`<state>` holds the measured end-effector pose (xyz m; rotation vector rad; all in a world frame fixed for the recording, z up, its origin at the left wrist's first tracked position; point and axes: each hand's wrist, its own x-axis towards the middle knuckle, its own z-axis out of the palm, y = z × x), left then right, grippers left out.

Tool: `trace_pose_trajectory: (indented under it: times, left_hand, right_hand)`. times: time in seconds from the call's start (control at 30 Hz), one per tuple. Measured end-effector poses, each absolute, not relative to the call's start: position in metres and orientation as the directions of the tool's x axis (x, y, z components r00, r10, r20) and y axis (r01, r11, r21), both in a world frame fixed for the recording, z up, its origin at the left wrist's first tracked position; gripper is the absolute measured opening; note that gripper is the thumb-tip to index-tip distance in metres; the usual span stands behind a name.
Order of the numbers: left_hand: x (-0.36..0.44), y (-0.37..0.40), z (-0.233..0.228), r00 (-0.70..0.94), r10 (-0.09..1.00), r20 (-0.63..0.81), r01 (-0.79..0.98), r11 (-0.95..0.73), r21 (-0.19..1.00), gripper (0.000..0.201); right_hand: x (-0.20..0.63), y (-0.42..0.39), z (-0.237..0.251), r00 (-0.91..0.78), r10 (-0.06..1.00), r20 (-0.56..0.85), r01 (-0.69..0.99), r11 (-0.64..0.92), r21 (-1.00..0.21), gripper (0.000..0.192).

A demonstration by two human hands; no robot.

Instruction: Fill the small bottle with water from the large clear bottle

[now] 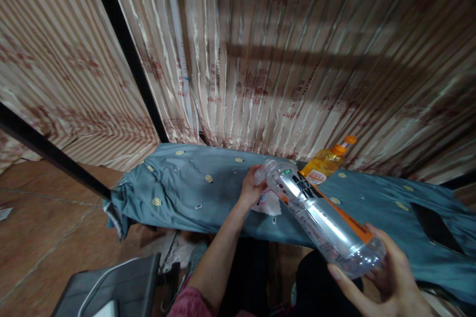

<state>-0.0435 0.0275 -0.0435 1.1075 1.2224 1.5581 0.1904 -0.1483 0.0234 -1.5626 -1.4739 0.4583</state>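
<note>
My right hand (386,277) grips the base of a clear plastic bottle (320,215) with a white, black and orange label, held tilted with its neck pointing away and to the left. My left hand (253,185) is closed around the bottle's cap end, above a teal cloth-covered surface (193,193). A crumpled white wrapper or tissue (269,205) lies on the cloth just under my left hand.
An orange-capped bottle of yellow liquid (327,161) lies on the cloth beyond the clear bottle. A dark phone (435,228) rests on the cloth at right. Striped curtains (282,59) hang behind. A dark grey chair or case (119,287) stands on the brown tiled floor at lower left.
</note>
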Motion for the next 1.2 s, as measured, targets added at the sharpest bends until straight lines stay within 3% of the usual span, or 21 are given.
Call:
trace_pose_trajectory:
  times: [1.2]
  left_hand:
    - [-0.0439,0.0301,-0.0474,-0.251,0.956,0.149,-0.078,-0.173,0.982,0.047]
  right_hand:
    - [0.1907,-0.1476,0.0234,0.224,0.932,0.284,0.577,0.108,-0.809,0.101]
